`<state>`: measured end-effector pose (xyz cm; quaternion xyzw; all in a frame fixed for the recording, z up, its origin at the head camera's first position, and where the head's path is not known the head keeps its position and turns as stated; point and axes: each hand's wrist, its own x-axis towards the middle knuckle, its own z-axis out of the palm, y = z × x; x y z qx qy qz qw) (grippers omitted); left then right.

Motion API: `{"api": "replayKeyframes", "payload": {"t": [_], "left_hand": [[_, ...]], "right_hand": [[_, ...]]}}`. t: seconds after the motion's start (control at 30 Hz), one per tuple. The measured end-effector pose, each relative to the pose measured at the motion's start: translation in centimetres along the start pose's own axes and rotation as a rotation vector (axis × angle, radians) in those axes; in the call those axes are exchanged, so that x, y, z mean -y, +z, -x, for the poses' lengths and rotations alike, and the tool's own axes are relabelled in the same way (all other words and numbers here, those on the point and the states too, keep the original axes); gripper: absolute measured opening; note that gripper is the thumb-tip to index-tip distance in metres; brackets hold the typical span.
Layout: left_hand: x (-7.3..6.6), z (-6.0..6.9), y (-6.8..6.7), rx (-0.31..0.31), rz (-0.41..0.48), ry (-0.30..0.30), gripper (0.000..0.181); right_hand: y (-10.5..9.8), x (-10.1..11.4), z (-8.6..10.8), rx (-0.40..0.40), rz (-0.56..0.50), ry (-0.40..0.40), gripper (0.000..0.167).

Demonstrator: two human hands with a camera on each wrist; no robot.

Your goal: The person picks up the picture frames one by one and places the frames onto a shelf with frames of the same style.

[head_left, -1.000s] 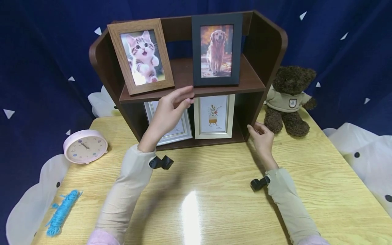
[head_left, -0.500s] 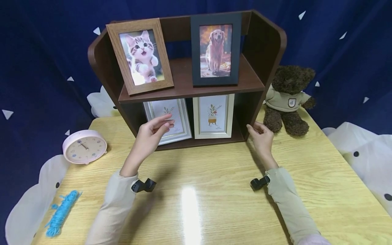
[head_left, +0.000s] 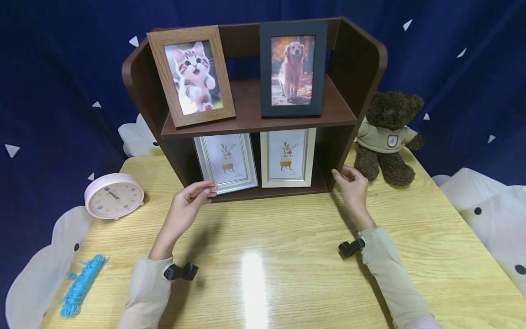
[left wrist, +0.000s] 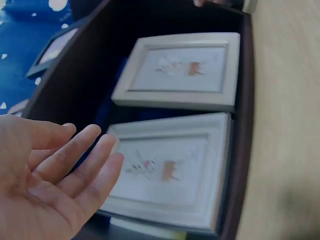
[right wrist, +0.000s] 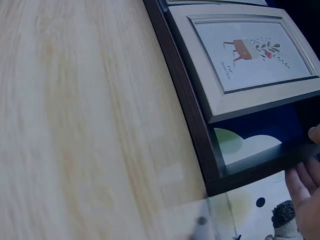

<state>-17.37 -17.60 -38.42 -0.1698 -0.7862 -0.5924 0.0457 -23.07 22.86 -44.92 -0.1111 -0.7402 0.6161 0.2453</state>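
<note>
My left hand (head_left: 182, 212) hovers before the lower left of the dark brown shelf (head_left: 263, 119), fingers loosely bent with nothing in them. Just behind it, a silver picture frame (head_left: 251, 176) leans in the lower compartment; a cream picture frame (head_left: 265, 160) stands to its right. At the shelf's right side, my right hand (head_left: 352, 189) grips the side panel, its thumb inside and fingers outside in the right wrist view. A wooden frame (head_left: 226, 84) with a kitten picture stands tilted on the upper level. Beside it is a dark frame (head_left: 266, 68) with a dog picture.
A brown teddy bear (head_left: 388, 137) sits right of the shelf. On the table's (head_left: 304, 256) left are a pink clock (head_left: 114, 196) and a blue rope bundle (head_left: 83, 285). A dark blue curtain (head_left: 49, 82) hangs behind.
My left hand has come down and to the left, from the upper level's front edge to the silver frame's lower left corner. The right hand keeps its place on the side panel.
</note>
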Motion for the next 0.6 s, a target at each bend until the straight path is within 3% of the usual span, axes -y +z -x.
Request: {"api": "replayKeyframes", "payload": {"t": [0.17,0.47,0.6], "left_hand": [[1.3,0.6,-0.9,-0.03,-0.084,-0.009,0.028],[2.6,0.8,-4.1,0.013,-0.485,-0.084,0.033],[3.3,0.7,-5.3,-0.033,-0.605,-0.074,0.031]], "right_hand": [[-0.8,0.6,-0.1,0.094,0.124,0.01,0.04],[-4.0,1.1,-1.6,0.386,0.316,-0.109,0.047],[-5.2,1.6,-2.2,0.395,0.386,-0.181,0.048]]}}
